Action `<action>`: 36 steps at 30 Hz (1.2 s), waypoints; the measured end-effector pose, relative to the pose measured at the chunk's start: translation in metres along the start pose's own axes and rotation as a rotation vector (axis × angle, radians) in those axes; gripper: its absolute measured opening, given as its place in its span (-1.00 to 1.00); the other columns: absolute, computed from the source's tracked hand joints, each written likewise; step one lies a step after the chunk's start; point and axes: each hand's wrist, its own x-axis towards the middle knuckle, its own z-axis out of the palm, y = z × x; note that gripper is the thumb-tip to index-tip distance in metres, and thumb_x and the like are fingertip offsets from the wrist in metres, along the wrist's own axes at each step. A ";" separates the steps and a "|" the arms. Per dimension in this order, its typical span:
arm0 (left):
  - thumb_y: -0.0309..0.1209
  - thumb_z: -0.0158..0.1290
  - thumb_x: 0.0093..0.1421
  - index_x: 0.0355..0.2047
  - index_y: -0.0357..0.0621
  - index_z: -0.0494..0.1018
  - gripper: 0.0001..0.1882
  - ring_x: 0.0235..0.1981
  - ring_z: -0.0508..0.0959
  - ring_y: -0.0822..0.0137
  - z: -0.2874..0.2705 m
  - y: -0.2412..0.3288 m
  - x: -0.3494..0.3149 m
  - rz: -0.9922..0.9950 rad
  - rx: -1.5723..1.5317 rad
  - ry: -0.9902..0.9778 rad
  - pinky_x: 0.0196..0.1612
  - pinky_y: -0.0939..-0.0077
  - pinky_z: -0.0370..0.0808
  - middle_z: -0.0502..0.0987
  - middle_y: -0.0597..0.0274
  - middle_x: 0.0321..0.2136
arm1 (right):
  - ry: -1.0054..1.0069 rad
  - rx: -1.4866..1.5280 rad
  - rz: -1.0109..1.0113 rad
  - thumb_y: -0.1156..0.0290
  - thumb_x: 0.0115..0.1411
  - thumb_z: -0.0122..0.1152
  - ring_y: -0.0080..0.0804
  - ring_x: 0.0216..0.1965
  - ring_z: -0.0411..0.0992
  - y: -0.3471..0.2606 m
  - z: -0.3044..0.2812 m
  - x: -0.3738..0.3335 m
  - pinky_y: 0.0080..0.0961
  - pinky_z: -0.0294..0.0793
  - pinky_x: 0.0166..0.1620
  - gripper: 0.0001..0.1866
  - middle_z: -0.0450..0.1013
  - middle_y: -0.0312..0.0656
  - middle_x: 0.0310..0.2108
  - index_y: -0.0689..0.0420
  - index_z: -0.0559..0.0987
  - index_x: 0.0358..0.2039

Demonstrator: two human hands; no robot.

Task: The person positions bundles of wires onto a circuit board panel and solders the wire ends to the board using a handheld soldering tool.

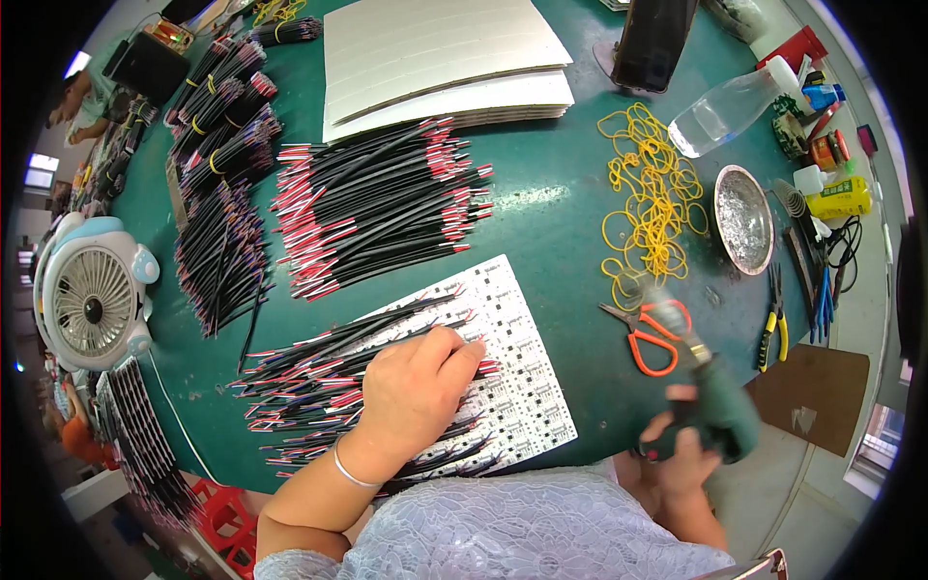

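Observation:
My left hand is closed, fingers curled down over black wires with red and white stripped ends. The wires lie across a white circuit board panel with rows of small components; the fingertips are partly hidden. At the table's right front edge, my right hand grips a green pistol-shaped power tool. The tool's front end is smeared by motion, so its exact kind cannot be told. Just beyond it lie orange-handled scissors.
Behind the panel lie a stack of black wires and white boards. Tied wire bundles and a fan stand left. Toward the right are yellow rubber bands, a metal bowl, a bottle and pliers.

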 end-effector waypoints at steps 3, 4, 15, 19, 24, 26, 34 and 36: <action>-0.54 0.15 -0.12 -0.34 -0.02 0.58 -0.74 -0.58 0.48 0.30 0.002 -0.002 0.000 0.012 -0.021 0.031 -0.55 0.44 0.43 0.46 0.34 -0.49 | 0.191 -0.114 -0.253 0.30 0.23 0.05 -0.50 -0.49 0.45 -0.003 -0.035 0.021 -0.62 0.43 -0.46 -0.50 0.41 -0.05 -0.04 0.31 0.32 0.11; -0.55 0.15 -0.13 -0.33 -0.02 0.58 -0.72 -0.57 0.49 0.29 0.002 -0.002 -0.001 0.011 -0.027 0.031 -0.54 0.43 0.43 0.47 0.33 -0.48 | 0.268 -0.143 -0.349 0.31 0.24 0.04 -0.50 -0.50 0.44 -0.006 -0.044 0.029 -0.60 0.43 -0.46 -0.53 0.42 -0.05 -0.04 0.32 0.33 0.09; -0.56 0.16 -0.14 -0.28 -0.07 0.58 -0.68 -0.45 0.54 0.26 0.003 -0.003 -0.005 0.035 -0.039 0.032 -0.46 0.40 0.48 0.51 0.29 -0.41 | -0.309 -0.177 -0.066 0.25 0.26 0.04 -0.48 -0.47 0.44 0.016 -0.016 0.002 -0.53 0.42 -0.41 -0.49 0.43 -0.03 -0.01 0.31 0.35 0.13; -0.55 0.14 -0.11 -0.31 -0.07 0.58 -0.71 -0.44 0.56 0.27 0.003 -0.003 -0.004 0.032 -0.050 0.038 -0.45 0.40 0.49 0.53 0.28 -0.41 | -0.472 -0.188 0.136 0.46 0.10 0.16 -0.41 -0.52 0.50 0.011 0.002 -0.005 -0.46 0.48 -0.34 -0.60 0.53 -0.17 -0.47 0.32 0.49 -0.03; -0.55 0.14 -0.12 -0.32 -0.06 0.57 -0.72 -0.43 0.57 0.27 0.003 -0.005 -0.004 0.030 -0.065 0.021 -0.45 0.40 0.50 0.55 0.29 -0.41 | -0.505 -0.181 0.246 0.57 0.06 0.15 -0.42 -0.51 0.51 0.007 0.007 -0.007 -0.48 0.52 -0.36 -0.63 0.50 -0.17 -0.47 0.34 0.50 -0.07; -0.55 0.14 -0.12 -0.33 -0.06 0.57 -0.73 -0.44 0.57 0.27 0.003 -0.006 -0.004 0.026 -0.081 0.012 -0.45 0.41 0.50 0.55 0.30 -0.41 | -0.509 -0.216 0.299 0.58 0.06 0.15 -0.42 -0.50 0.52 0.000 0.008 -0.006 -0.50 0.53 -0.37 -0.64 0.50 -0.17 -0.45 0.34 0.51 -0.08; -0.54 0.13 -0.11 -0.34 -0.06 0.57 -0.75 -0.44 0.57 0.28 0.005 -0.005 -0.003 0.048 -0.057 0.038 -0.45 0.42 0.50 0.55 0.31 -0.41 | -0.458 -0.227 0.284 0.59 0.04 0.22 -0.33 -0.44 0.53 0.004 0.011 -0.008 -0.42 0.53 -0.31 -0.69 0.52 -0.14 -0.34 0.27 0.57 -0.14; -0.53 0.13 -0.10 -0.34 -0.06 0.57 -0.75 -0.44 0.57 0.28 0.003 -0.005 -0.003 0.042 -0.061 0.019 -0.45 0.42 0.50 0.55 0.30 -0.40 | -0.562 -0.539 0.046 0.57 0.01 0.28 -0.19 -0.35 0.53 0.007 0.007 -0.008 -0.30 0.50 -0.21 -0.71 0.54 -0.11 -0.25 0.22 0.61 -0.19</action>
